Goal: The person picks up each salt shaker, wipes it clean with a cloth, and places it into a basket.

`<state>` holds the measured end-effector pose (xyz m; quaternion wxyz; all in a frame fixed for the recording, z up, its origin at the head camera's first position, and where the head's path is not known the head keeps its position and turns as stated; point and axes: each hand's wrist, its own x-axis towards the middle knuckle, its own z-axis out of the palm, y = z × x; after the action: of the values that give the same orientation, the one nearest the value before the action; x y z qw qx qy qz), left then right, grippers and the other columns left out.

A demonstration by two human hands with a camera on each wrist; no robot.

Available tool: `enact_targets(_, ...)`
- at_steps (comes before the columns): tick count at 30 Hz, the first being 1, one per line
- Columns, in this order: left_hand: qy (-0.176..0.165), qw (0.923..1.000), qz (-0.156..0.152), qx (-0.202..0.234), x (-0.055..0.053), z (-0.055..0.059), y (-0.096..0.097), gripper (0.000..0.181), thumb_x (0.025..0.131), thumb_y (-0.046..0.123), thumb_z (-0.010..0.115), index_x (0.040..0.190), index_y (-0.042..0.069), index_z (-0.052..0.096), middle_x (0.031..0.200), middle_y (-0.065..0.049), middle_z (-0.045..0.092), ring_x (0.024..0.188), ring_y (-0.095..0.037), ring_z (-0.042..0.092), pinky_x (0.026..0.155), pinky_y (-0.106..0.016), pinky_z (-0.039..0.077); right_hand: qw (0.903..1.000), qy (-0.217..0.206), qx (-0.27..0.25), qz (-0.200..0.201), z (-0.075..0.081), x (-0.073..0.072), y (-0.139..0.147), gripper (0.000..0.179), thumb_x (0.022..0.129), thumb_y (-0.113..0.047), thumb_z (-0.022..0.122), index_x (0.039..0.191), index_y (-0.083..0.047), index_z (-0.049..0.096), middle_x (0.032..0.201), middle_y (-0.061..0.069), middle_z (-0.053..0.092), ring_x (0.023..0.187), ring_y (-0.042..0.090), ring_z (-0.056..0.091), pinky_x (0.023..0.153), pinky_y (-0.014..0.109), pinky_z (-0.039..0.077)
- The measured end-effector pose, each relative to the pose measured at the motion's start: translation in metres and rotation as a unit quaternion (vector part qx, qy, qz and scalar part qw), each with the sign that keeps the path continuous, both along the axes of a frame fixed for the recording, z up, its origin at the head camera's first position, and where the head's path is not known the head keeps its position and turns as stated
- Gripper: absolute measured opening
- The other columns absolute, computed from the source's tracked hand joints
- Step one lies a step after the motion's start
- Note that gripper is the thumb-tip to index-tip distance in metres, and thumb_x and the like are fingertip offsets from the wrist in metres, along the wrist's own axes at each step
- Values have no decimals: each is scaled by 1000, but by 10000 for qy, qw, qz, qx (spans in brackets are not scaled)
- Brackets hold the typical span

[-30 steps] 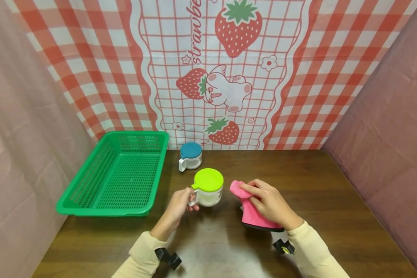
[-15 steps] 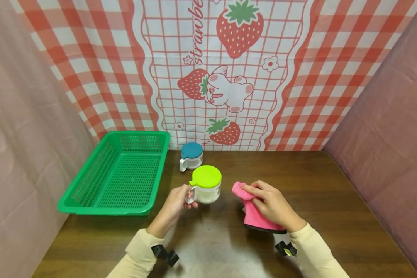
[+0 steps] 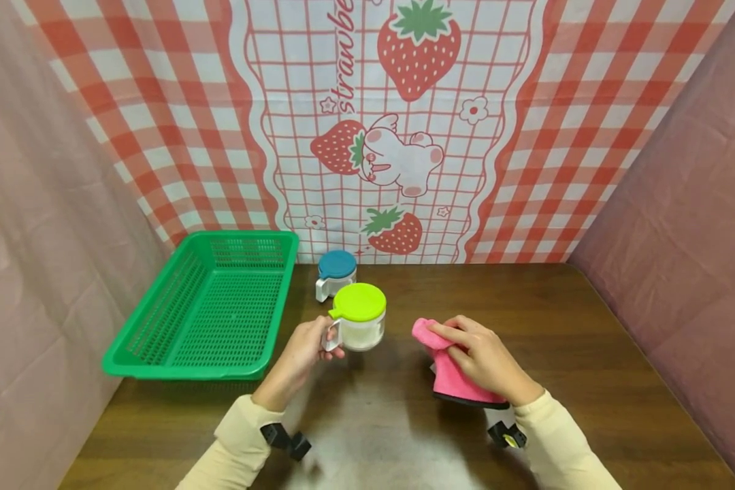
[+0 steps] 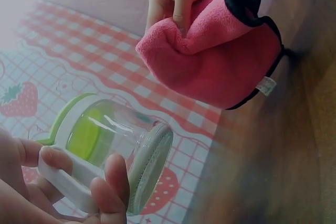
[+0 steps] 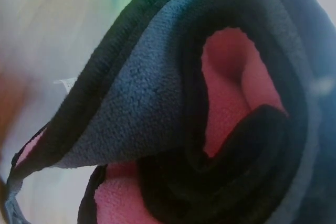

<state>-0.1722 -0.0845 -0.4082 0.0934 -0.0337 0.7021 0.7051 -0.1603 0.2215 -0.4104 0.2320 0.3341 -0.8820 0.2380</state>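
Lime-lidded jar (image 3: 359, 316) is held above the tabletop (image 3: 527, 296) by a person's left hand (image 3: 303, 344), fingers curled around its pale handle (image 3: 331, 335), a grip that probably leaves the glass body uncovered. Opposite and apart from it, the right hand (image 3: 485, 355) pinches a bunched pink cloth (image 3: 459, 382), fingers pressing into the fold, likely to hold it gathered while its black-edged end hangs loose. Behind, a blue-lidded jar (image 3: 337, 265) stands near the strawberry-print backdrop (image 3: 404, 163), beside a green basket (image 3: 180, 372), seemingly set back to leave the hands room.
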Motion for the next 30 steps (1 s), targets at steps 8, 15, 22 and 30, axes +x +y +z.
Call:
enact_targets(8,-7,10000,44,-71,-6,15,-6,32,94,20,39,65,8,46,59,-2,57,55,-10,61,54,-22,42,10000,-69,43,35,2,-1,2,44,77,1,71,119,-12,70,97,-1,65,82,11,59,69,29,49)
enact_targets(15,47,9998,-90,157,-13,33,-13,32,95,21,36,67,9,43,65,-3,57,58,-10,62,56,-21,43,9998,-194,29,-13,3,-1,4,44,78,0,72,120,-13,69,98,-1,65,82,10,59,69,28,49)
enact_targets(22,-20,9991,-166,390,-19,48,-22,33,97,22,34,68,9,45,72,-5,56,62,-12,64,59,-22,45,9994,-313,34,-120,6,0,5,45,78,0,72,121,-14,69,98,-1,64,82,10,59,68,27,48)
enact_targets(30,89,9991,-168,384,-25,60,-33,33,99,25,33,71,10,43,74,-4,57,65,-11,64,62,-22,45,9991,-406,52,-129,6,1,7,46,79,0,72,122,-14,68,98,-1,64,82,9,58,68,26,48)
